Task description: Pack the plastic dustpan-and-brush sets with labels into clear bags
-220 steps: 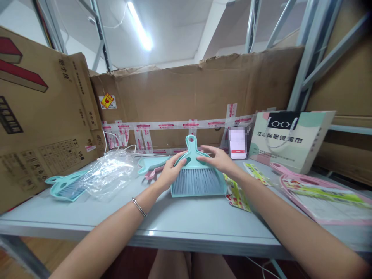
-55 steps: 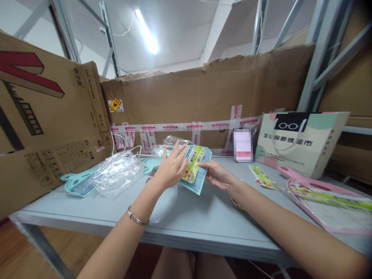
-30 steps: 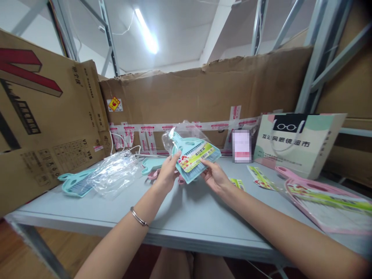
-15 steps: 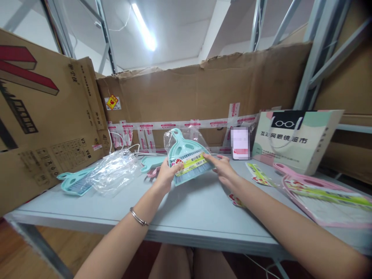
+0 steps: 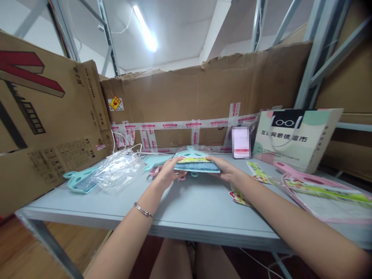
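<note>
A mint-green dustpan and brush set (image 5: pixel 197 166) with blue-grey bristles and a yellow-green label is held between both hands above the table. It is tipped nearly level, bristle edge facing me. My left hand (image 5: pixel 168 172) grips its left side, thumb on top. On the right side, my right hand (image 5: pixel 225 169) closes over the edge. Behind and below it lie another green dustpan (image 5: pixel 152 162) and some pink pieces (image 5: pixel 155 171), partly covered. A printed card (image 5: pixel 240 197) rests under my right forearm.
At left, a green dustpan with brush (image 5: pixel 81 180) lies beside crumpled clear plastic bags (image 5: pixel 116 170). A pink dustpan set (image 5: pixel 325 193), a label card (image 5: pixel 260 172), a phone (image 5: pixel 241 142) and a paper bag (image 5: pixel 293 139) occupy the right. Cardboard boxes (image 5: pixel 174 97) wall the grey table (image 5: pixel 186 209).
Both hands have tilted the dustpan set from facing me to nearly flat and lowered its handle end. The view has shifted slightly.
</note>
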Motion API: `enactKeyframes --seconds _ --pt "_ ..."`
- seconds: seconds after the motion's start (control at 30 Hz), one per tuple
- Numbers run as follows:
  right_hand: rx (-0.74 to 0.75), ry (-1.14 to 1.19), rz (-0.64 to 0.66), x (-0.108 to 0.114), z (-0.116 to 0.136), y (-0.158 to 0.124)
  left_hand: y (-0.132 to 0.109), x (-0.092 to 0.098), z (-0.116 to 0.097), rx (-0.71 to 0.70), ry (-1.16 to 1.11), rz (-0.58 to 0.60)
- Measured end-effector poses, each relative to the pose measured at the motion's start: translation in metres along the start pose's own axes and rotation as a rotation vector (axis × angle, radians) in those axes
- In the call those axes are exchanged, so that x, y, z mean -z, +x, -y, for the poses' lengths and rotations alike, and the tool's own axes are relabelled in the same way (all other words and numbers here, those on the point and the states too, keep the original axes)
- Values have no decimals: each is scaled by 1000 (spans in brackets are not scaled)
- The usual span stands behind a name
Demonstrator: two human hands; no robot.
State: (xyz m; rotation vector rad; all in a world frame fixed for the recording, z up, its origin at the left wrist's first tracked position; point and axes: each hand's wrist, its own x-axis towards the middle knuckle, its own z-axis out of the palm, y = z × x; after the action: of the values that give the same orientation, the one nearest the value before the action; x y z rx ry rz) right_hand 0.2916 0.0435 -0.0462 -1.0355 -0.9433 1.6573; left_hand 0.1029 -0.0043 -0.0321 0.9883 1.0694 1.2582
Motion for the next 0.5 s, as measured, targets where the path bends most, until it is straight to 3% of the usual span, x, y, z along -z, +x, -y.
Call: enactKeyframes --seconds 0.07,0.27,0.43,0.5 --pt "-17 27 40 1 2 -1 -3 1 -4 4 -77 45" --pt "-28 124 199 5 8 -8 0 8 -8 -26 -173 37" --pt "71 99 329 6 12 -12 6 10 -3 -115 -159 -110" --pt "93 116 282 3 11 -12 9 10 -1 -141 -150 -164"
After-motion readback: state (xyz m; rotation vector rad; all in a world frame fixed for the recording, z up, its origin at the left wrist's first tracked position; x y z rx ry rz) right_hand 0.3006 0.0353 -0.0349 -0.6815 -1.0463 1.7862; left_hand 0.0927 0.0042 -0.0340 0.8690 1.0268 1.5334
